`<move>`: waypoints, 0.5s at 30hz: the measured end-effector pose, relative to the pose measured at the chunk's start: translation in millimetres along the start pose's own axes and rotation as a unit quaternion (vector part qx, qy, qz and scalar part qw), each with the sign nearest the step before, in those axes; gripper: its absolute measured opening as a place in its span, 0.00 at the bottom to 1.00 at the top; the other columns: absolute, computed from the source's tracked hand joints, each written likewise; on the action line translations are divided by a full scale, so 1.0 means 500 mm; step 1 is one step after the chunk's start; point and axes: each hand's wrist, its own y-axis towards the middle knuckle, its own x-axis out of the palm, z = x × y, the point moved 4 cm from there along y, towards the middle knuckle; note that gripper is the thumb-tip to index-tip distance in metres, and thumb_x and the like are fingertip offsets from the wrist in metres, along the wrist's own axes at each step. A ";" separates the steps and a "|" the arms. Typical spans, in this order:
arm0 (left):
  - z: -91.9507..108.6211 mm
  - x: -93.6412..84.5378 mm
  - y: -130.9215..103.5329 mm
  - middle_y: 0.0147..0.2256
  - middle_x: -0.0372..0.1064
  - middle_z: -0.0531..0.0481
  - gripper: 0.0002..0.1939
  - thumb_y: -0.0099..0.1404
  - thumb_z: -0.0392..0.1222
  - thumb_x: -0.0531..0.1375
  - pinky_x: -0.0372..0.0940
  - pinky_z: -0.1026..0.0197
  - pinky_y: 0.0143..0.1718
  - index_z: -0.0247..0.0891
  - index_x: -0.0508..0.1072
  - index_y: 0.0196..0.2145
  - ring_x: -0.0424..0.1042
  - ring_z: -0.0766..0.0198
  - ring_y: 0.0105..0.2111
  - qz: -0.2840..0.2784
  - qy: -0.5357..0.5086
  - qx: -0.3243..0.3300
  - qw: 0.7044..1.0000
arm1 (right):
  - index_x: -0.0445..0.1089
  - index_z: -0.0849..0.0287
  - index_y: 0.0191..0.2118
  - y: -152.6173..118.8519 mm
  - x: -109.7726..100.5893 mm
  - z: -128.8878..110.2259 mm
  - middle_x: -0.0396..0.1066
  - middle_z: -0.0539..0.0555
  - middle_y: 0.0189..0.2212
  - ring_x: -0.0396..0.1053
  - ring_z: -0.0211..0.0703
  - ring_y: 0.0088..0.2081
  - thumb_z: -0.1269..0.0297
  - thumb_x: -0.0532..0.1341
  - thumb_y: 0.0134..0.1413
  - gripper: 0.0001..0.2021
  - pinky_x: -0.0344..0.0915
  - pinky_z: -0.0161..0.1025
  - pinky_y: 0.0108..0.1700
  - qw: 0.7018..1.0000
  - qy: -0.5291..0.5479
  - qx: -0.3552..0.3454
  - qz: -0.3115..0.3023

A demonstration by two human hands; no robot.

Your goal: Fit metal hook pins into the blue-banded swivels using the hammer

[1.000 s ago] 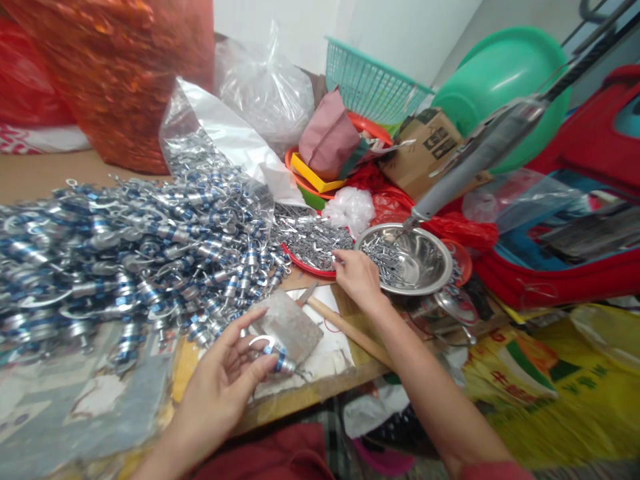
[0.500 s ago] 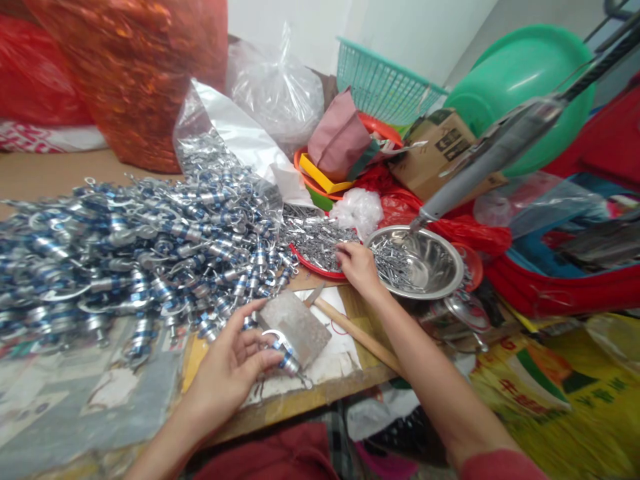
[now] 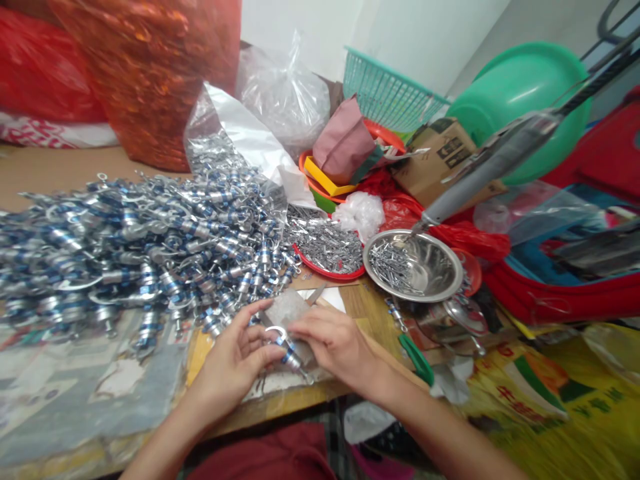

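Observation:
My left hand point(image 3: 225, 360) holds a small silver-and-blue metal fitting point(image 3: 291, 359) with a curved hook-like arm, its ringed end pointing down to the right. Closed in a pinch, my right hand point(image 3: 343, 343) meets the fitting's upper side; whatever is between its fingertips is hidden. Under both hands lies a flat grey metal block point(image 3: 287, 307) on white paper. Behind the right hand, a wooden-handled tool shows its pointed metal end point(image 3: 315, 294); the hand and forearm cover most of its handle.
A large heap of similar fittings point(image 3: 165, 247) covers the table's left. Beyond my hands are a red tray point(image 3: 333, 275) of small metal pieces and a steel bowl point(image 3: 440, 270) of pins. A grey rod-shaped tool point(image 3: 465, 183) slants above the bowl. Green handles point(image 3: 417, 360) lie at the right.
My right hand has left the red tray and come down left to the fitting. The left hand still holds the fitting in nearly the same place. The view has shifted slightly.

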 end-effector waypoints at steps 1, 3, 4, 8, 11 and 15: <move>0.000 -0.001 0.000 0.25 0.68 0.57 0.31 0.49 0.37 0.62 0.66 0.63 0.29 0.39 0.54 0.50 0.71 0.65 0.27 0.000 0.000 0.004 1.000 | 0.72 0.60 0.36 -0.007 0.007 -0.008 0.72 0.53 0.28 0.67 0.39 0.31 0.75 0.53 0.53 0.11 0.63 0.35 0.34 1.000 -0.016 -0.014 0.009; -0.001 -0.002 0.000 0.26 0.69 0.56 0.31 0.49 0.37 0.62 0.66 0.63 0.30 0.39 0.55 0.50 0.71 0.65 0.28 0.000 0.001 0.013 1.000 | 0.71 0.61 0.35 -0.017 0.015 -0.017 0.71 0.54 0.27 0.66 0.40 0.31 0.75 0.53 0.53 0.11 0.62 0.37 0.34 0.998 -0.045 -0.021 0.030; -0.001 -0.002 0.000 0.26 0.69 0.56 0.30 0.49 0.37 0.62 0.66 0.63 0.30 0.39 0.56 0.50 0.71 0.65 0.28 -0.001 0.000 0.015 1.000 | 0.71 0.61 0.36 -0.021 0.017 -0.022 0.71 0.54 0.28 0.65 0.41 0.31 0.75 0.52 0.53 0.11 0.61 0.37 0.35 0.998 -0.056 -0.018 0.033; -0.001 0.000 0.001 0.25 0.70 0.56 0.32 0.48 0.36 0.63 0.66 0.64 0.29 0.38 0.56 0.49 0.70 0.66 0.27 0.004 -0.016 0.008 1.000 | 0.70 0.61 0.40 -0.036 0.020 -0.038 0.68 0.56 0.31 0.62 0.43 0.35 0.75 0.49 0.55 0.13 0.59 0.40 0.36 0.995 -0.100 0.027 0.001; 0.001 0.001 0.000 0.25 0.70 0.56 0.33 0.46 0.36 0.64 0.67 0.65 0.28 0.38 0.56 0.49 0.70 0.66 0.26 0.013 -0.024 -0.001 1.000 | 0.67 0.59 0.44 -0.053 0.021 -0.042 0.66 0.56 0.33 0.59 0.44 0.36 0.75 0.49 0.55 0.15 0.57 0.41 0.37 0.991 -0.113 0.065 -0.031; 0.001 0.000 0.002 0.26 0.70 0.55 0.32 0.47 0.37 0.64 0.66 0.65 0.27 0.38 0.57 0.49 0.70 0.66 0.26 0.011 -0.024 -0.006 1.000 | 0.64 0.55 0.50 -0.066 0.019 -0.030 0.63 0.56 0.35 0.57 0.45 0.38 0.75 0.49 0.54 0.19 0.56 0.43 0.39 0.991 -0.111 0.066 -0.043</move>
